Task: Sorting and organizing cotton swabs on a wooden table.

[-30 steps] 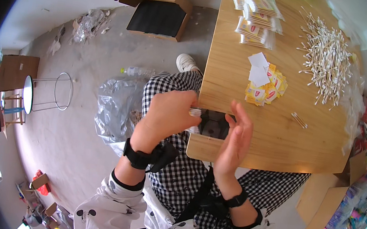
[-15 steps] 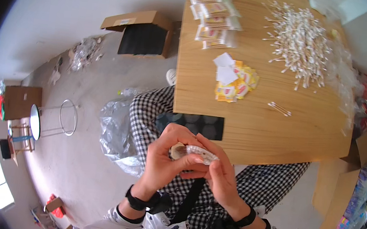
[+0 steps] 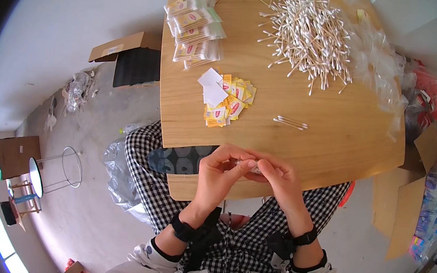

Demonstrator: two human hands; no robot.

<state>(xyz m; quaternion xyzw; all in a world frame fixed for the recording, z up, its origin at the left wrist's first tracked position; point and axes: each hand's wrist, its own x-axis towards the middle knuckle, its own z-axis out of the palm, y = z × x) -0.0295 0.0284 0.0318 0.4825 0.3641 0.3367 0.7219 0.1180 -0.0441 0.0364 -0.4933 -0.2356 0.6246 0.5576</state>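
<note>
Both hands meet over the table's near edge, fingers closed around a small bundle of cotton swabs (image 3: 254, 169). Only its white tips show, between the thumbs; the rest is hidden by my fingers, and I cannot tell whether it is in a bag. My left hand (image 3: 221, 170) grips it from the left, my right hand (image 3: 280, 180) from the right. Just beyond lie a few loose swabs (image 3: 290, 123). Farther left is a pile of yellow printed cards (image 3: 236, 106), with white cards (image 3: 213, 88) face down on top.
A big heap of loose cotton swabs (image 3: 312, 36) covers the far right of the wooden table (image 3: 337, 145). Filled swab packets (image 3: 194, 21) are stacked at the far left. Crumpled clear plastic (image 3: 379, 69) lies along the right edge. An open cardboard box (image 3: 404, 197) stands right of the table.
The view has shifted, so the table now sits farther left. My hands have closed in around the bundle, which shows less than before, and its end no longer faces up.
</note>
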